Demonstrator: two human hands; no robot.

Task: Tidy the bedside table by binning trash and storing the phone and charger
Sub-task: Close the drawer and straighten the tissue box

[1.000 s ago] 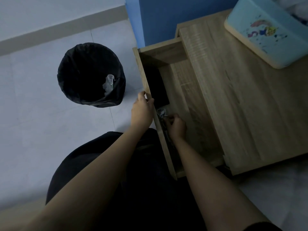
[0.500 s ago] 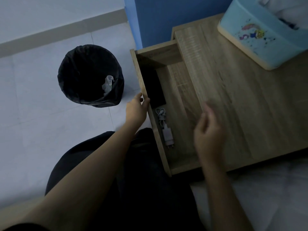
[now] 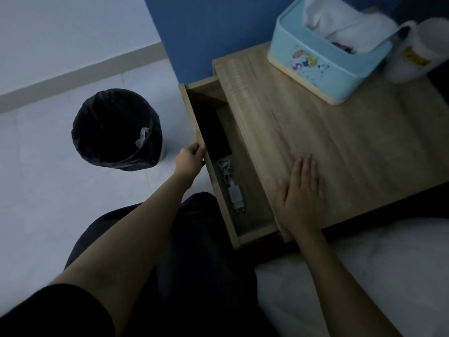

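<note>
Left hand [image 3: 190, 159] is out at nine o'clock of the open drawer [image 3: 245, 166], its grip closed over the top edge of the front panel, fingers curled inside and thumb outside. Right hand [image 3: 301, 195] lies flat on the wooden tabletop [image 3: 352, 147], palm down, fingers straight and together, grip open and holding nothing, right at the edge above the drawer.

Inside the drawer, the dark phone [image 3: 216, 132] lies flat against the front panel. At six o'clock of it sits the white charger [image 3: 234, 194], prongs toward the camera, its coiled cable [image 3: 224, 166] bunched between plug and phone.

At nine o'clock of the drawer, on the tiled floor [image 3: 48, 190], stands the round bin [image 3: 116, 128] with a black liner, a pale crumpled scrap [image 3: 142, 139] inside it.

At one o'clock on the tabletop sits a light blue storage box [image 3: 323, 66] with white cloth [image 3: 345, 23] in it, and a white mug [image 3: 415, 52] just beside it at three o'clock. A white bed [image 3: 364, 263] fills five o'clock.
</note>
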